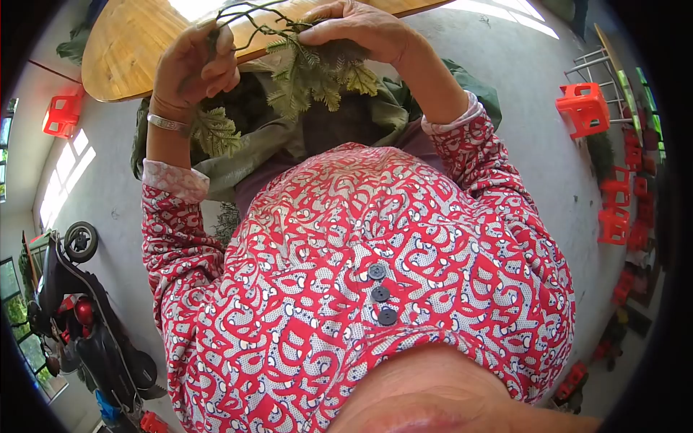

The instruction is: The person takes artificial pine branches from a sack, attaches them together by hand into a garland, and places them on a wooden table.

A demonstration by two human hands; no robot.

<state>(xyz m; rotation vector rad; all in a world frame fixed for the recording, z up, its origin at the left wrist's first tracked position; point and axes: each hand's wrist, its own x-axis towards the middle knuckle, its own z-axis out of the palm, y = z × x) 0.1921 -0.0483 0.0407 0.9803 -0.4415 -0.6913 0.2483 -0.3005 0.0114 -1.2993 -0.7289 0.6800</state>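
Artificial green leaf sprigs [292,83] on thin dark green stems [253,20] hang in front of my body, near the edge of the wooden table [123,54]. My left hand [196,65], with a silver bracelet on its wrist, has curled fingers around the stem end at the upper left. Another leafy piece [215,132] hangs below that hand. To the right, my right hand [357,30] pinches the stems just above the leaves between thumb and fingers.
Red stools stand at the left [62,115] and right [583,110], with more stacked along the right side. A dark scooter [101,339] is parked at the lower left. Dark green cloth [473,90] lies over my lap.
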